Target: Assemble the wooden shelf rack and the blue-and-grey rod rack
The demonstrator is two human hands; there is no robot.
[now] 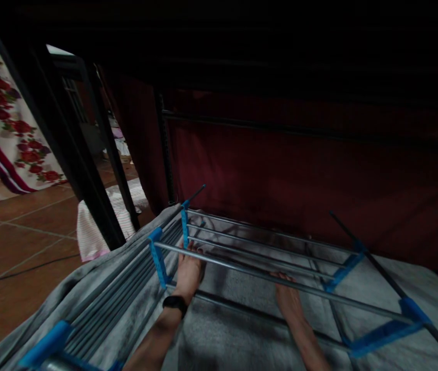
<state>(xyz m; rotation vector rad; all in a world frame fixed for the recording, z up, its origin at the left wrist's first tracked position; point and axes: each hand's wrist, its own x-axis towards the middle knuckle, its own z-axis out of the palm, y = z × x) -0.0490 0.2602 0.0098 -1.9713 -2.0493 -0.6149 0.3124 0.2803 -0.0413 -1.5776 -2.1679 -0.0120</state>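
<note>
A metal rack with thin tubes (238, 265) and blue plastic brackets (157, 263) lies on a grey blanket (234, 332). My left hand (188, 270), with a black band on its wrist, reaches between the tubes at the left. Its fingers are bent around a tube end beside the far-left blue bracket (185, 224). Farther right, my right hand (288, 296) comes up under the front tube, its fingers curled at the rack's middle tubes. The tube partly covers its fingers. Blue brackets (385, 335) also join the tubes at the right end.
Several parallel tubes (114, 299) run along the left side to another blue bracket (45, 342). A dark post (83, 154) rises at the left, and a dark frame hangs overhead. Dark red cloth (273, 170) covers the back. Tiled floor (21, 247) shows beyond the blanket.
</note>
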